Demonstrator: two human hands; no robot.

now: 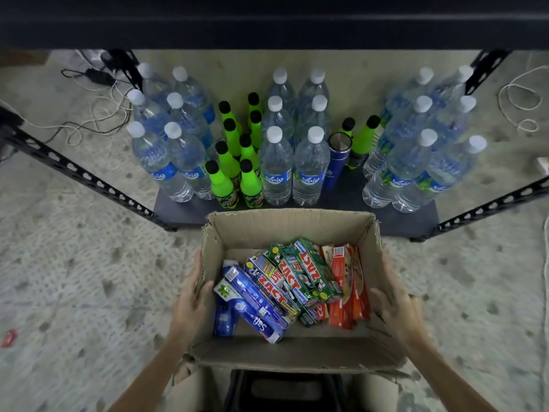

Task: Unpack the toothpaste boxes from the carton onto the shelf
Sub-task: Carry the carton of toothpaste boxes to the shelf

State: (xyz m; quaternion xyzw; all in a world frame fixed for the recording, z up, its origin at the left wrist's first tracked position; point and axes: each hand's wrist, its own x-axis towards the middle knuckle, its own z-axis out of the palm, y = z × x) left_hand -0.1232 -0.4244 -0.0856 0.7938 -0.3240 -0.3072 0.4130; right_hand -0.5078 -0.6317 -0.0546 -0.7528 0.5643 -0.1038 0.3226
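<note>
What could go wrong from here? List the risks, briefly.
1. The left hand and right hand grip only the carton walls, which look torn and soft; a wall may buckle and tip it.
2. The toothpaste boxes lie loose and crisscrossed, so a tilt could spill them.
3. The bottom shelf is crowded with water bottles and green bottles; pushing boxes in could topple them.

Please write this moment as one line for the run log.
phase: carton held before shelf | left hand: gripping carton left wall | right hand: gripping right wall | toothpaste boxes: all inside
</note>
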